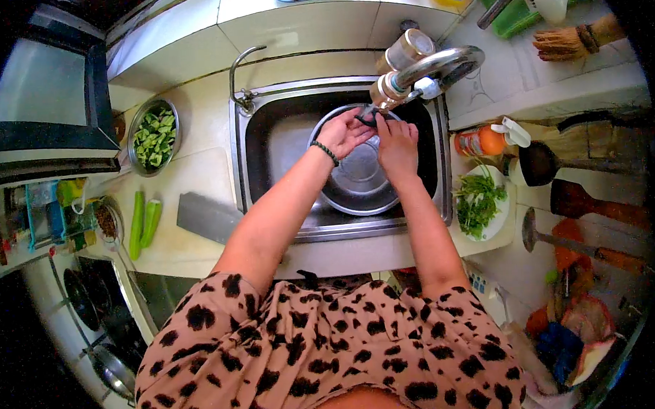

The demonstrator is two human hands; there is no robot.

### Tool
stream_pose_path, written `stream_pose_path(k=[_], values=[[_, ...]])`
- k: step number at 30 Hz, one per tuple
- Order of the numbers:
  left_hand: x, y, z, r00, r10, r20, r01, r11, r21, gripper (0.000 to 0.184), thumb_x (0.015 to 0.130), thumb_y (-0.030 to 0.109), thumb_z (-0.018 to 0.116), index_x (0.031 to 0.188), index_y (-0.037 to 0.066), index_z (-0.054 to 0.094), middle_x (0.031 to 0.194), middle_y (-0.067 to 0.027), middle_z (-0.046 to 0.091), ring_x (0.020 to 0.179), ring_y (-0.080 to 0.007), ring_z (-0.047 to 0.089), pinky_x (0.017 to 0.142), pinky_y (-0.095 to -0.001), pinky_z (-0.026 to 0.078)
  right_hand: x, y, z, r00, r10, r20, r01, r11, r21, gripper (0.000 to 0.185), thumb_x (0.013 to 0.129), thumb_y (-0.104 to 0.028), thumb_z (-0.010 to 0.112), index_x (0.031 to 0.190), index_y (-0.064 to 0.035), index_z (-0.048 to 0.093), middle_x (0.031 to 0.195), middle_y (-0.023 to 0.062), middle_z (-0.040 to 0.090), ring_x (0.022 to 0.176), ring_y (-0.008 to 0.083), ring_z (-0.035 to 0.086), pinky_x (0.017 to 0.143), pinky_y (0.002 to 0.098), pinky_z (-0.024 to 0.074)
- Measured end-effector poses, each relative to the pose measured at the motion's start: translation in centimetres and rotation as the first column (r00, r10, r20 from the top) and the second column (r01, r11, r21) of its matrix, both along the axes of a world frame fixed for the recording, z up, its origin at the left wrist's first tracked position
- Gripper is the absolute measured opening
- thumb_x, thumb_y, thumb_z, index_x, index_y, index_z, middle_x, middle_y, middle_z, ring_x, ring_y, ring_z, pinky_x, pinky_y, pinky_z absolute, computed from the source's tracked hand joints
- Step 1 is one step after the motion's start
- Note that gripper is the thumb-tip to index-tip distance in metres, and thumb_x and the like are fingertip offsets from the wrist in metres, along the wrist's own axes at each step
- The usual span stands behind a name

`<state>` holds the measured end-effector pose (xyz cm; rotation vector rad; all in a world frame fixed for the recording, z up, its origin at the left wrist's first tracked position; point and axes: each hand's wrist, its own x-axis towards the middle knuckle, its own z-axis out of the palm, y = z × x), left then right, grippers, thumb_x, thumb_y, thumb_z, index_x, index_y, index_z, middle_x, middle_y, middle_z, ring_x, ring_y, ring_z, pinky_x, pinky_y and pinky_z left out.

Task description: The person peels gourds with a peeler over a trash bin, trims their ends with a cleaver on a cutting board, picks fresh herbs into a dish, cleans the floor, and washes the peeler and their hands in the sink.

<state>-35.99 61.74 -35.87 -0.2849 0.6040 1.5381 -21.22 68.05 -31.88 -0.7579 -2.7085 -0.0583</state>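
Both hands are over a round metal basin [362, 170] standing in the steel sink [270, 145], right below the tap [438, 64]. My left hand [343, 134], palm partly up with a dark beaded bracelet at the wrist, has its fingertips on a small dark, soft-looking piece [368, 119]. From the right, my right hand [398, 144] pinches the same piece, its fingers bent and partly hiding it. What kind of thing it is cannot be made out. A thin stream of water seems to fall from the tap near the fingers.
Left of the sink are a cleaver [207, 217], two green cucumber-like vegetables [144, 223] and a bowl of cut green pieces [154, 139]. To the right stand a plate of leafy herbs [481, 201] and an orange spray bottle [482, 141]. A slim second tap [238, 77] rises behind the sink.
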Motion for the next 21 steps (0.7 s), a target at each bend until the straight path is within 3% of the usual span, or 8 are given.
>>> stream_pose_path(k=[7, 10, 12, 14, 16, 17, 20, 21], values=[[-0.3, 1.8, -1.0, 0.953, -0.113, -0.280, 0.083, 0.990, -0.117, 0.016, 0.090, 0.020, 0.051, 0.102, 0.012, 0.056, 0.093, -0.0031, 0.061, 0.087, -0.0181, 0.059, 0.079, -0.0371, 0.052, -0.4, 0.3, -0.9, 0.997, -0.012, -0.081, 0.001, 0.991, -0.131, 0.040, 0.077, -0.008, 0.053, 0.117, -0.0084, 0.053, 0.108, 0.0109, 0.053, 0.098, 0.0294, 0.049, 0.083, 0.0388, 0.0409], [0.2, 1.5, -0.3, 0.894, -0.225, -0.387, 0.136, 0.960, -0.243, 0.015, 0.089, 0.022, 0.051, 0.101, 0.014, 0.057, 0.093, -0.0014, 0.061, 0.086, -0.0164, 0.058, 0.077, -0.0400, 0.051, -2.3, 0.1, -1.1, 0.935, -0.032, -0.354, -0.050, 0.974, -0.219, 0.033, 0.083, -0.010, 0.053, 0.115, -0.0049, 0.054, 0.100, 0.0112, 0.057, 0.089, 0.0285, 0.054, 0.077, 0.0364, 0.0446], [0.7, 0.9, 0.2, 0.840, -0.296, -0.455, 0.159, 0.936, -0.315, 0.015, 0.090, 0.023, 0.051, 0.101, 0.016, 0.056, 0.094, -0.0005, 0.061, 0.087, -0.0160, 0.058, 0.076, -0.0424, 0.050, -4.1, 0.3, -1.8, 0.872, -0.313, -0.375, -0.069, 0.681, -0.729, 0.021, 0.087, -0.019, 0.051, 0.099, -0.0029, 0.057, 0.084, 0.0113, 0.059, 0.082, 0.0355, 0.056, 0.075, 0.0445, 0.0437], [1.0, 0.5, 0.0, 0.889, -0.221, -0.401, 0.113, 0.954, -0.276, 0.012, 0.092, 0.025, 0.049, 0.095, 0.014, 0.054, 0.089, -0.0015, 0.059, 0.084, -0.0171, 0.056, 0.071, -0.0438, 0.049, -5.6, 1.2, -2.0, 0.851, -0.385, -0.357, -0.144, 0.484, -0.863, 0.019, 0.088, -0.022, 0.052, 0.087, -0.0037, 0.056, 0.062, 0.0071, 0.052, 0.058, 0.0260, 0.054, 0.055, 0.0385, 0.0424], [0.6, -0.2, -0.6, 0.907, -0.168, -0.386, 0.111, 0.980, -0.165, 0.019, 0.093, 0.031, 0.046, 0.096, 0.014, 0.054, 0.089, -0.0008, 0.058, 0.087, -0.0166, 0.055, 0.071, -0.0448, 0.048, -5.9, 2.4, -1.8, 0.791, -0.552, -0.263, -0.558, -0.474, -0.681, 0.022, 0.089, -0.027, 0.051, 0.081, -0.0063, 0.054, 0.054, -0.0001, 0.040, 0.048, 0.0132, 0.043, 0.045, 0.0274, 0.0328], [0.2, -0.6, -0.8, 0.918, -0.174, -0.355, 0.124, 0.979, -0.159, 0.018, 0.093, 0.030, 0.045, 0.096, 0.014, 0.054, 0.089, -0.0009, 0.058, 0.087, -0.0166, 0.055, 0.072, -0.0436, 0.048, -5.8, 2.9, -1.7, 0.789, -0.547, -0.281, -0.608, -0.627, -0.486, 0.025, 0.089, -0.031, 0.050, 0.081, -0.0080, 0.054, 0.055, -0.0054, 0.032, 0.048, 0.0049, 0.034, 0.044, 0.0203, 0.0243], [0.2, -0.1, -1.4, 0.914, -0.174, -0.367, 0.123, 0.980, -0.157, 0.015, 0.094, 0.024, 0.044, 0.094, 0.014, 0.055, 0.089, -0.0009, 0.058, 0.087, -0.0164, 0.054, 0.074, -0.0396, 0.045, -5.9, 2.4, 0.6, 0.823, -0.486, -0.295, -0.502, -0.378, -0.777, 0.025, 0.092, -0.031, 0.048, 0.077, -0.0102, 0.051, 0.054, -0.0049, 0.036, 0.046, 0.0044, 0.031, 0.044, 0.0214, 0.0203], [0.4, 1.1, -3.0, 0.915, -0.143, -0.377, 0.105, 0.987, -0.119, 0.014, 0.094, 0.022, 0.044, 0.096, 0.013, 0.055, 0.091, -0.0009, 0.059, 0.087, -0.0151, 0.054, 0.074, -0.0367, 0.044, -5.8, 2.0, 0.7, 0.814, -0.437, -0.383, -0.416, 0.022, -0.909, 0.026, 0.092, -0.031, 0.047, 0.083, -0.0076, 0.054, 0.063, 0.0026, 0.049, 0.054, 0.0130, 0.046, 0.049, 0.0259, 0.0330]])
